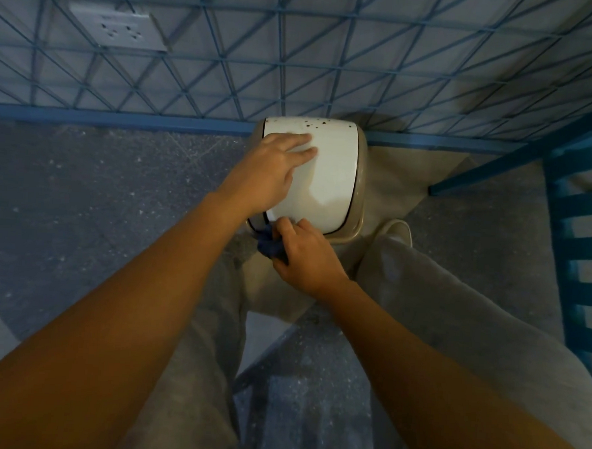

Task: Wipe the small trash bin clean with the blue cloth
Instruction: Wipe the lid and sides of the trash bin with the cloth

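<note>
Bracing hand: the left hand lies flat with straight fingers, grasping nothing, on the white lid at its 10 o'clock side. It probably presses down so the lid cannot tip and the bin cannot slide.
Cloth: the blue cloth is bunched against the rim at the bin's 7 o'clock corner, where lid and body meet. That seam looks like the part being wiped.
Working hand: the right hand has its fingers curled tight round the cloth, pushing it into that corner.
Bin: the bin stands on the floor against the wall, at 12 o'clock from the person, between the feet.
Spots: dark spots dot the lid's 12 o'clock edge, so wiping is likely unfinished.
Socket: a wall socket sits far off at 10 o'clock.
Mat: a beige mat lies under the bin.
Shoe: a shoe rests just beside the bin at 4 o'clock, crowding that side.
Frame: a blue slatted frame at 3 o'clock limits room for turning the bin.
</note>
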